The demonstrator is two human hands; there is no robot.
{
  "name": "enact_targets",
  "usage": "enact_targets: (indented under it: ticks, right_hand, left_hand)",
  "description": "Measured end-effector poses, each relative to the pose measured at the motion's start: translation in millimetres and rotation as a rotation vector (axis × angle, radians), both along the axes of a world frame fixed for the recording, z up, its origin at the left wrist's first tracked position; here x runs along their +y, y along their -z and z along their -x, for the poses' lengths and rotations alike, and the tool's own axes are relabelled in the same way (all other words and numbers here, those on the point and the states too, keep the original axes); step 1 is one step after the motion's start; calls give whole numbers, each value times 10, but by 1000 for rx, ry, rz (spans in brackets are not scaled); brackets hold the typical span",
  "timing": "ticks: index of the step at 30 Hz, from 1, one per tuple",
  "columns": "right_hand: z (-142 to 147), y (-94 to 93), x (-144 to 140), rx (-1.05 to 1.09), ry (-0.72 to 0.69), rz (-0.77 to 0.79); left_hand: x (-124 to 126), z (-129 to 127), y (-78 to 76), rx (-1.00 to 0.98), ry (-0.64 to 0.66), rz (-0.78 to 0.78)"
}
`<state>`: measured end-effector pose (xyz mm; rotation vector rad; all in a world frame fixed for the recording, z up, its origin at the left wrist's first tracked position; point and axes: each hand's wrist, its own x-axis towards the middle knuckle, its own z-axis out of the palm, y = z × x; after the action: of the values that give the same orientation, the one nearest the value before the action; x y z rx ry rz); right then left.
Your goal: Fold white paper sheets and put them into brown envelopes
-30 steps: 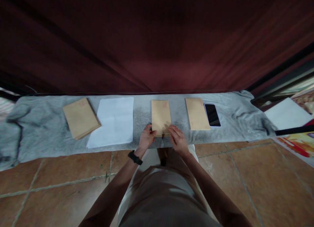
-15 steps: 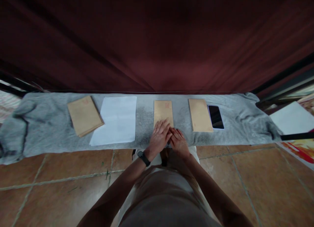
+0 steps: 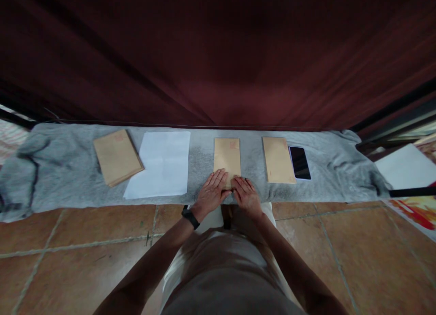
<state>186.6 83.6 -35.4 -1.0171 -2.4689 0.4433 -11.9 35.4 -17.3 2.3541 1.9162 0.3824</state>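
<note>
A brown envelope (image 3: 227,154) lies upright in the middle of a grey cloth (image 3: 47,169) on the floor. My left hand (image 3: 211,193) lies flat with fingers spread on the envelope's near left corner. My right hand (image 3: 246,194) presses flat on its near right corner. A black watch sits on my left wrist. Neither hand grips anything.
A second brown envelope (image 3: 278,159) and a black phone (image 3: 299,162) lie to the right. To the left sit a white sheet (image 3: 161,164) and a stack of brown envelopes (image 3: 116,156). A dark red curtain (image 3: 218,56) hangs behind; another white sheet (image 3: 405,166) lies far right.
My left hand went from holding the envelope's near left corner to sweeping flat across it, then slid back to the near left edge. My right hand stayed at the near right corner.
</note>
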Motion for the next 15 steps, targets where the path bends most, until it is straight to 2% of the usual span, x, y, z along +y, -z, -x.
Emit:
enact_targets:
  ticks: [5, 11, 15]
  right_hand:
    - [-7, -2, 0, 10, -6, 9]
    - [-26, 20, -13, 19, -4, 26]
    - [-35, -10, 20, 34, -16, 49]
  left_hand:
    - [-121, 91, 28, 26, -26, 3]
    - [-250, 59, 31, 6, 98, -9]
    - [-274, 33, 20, 14, 118, -4]
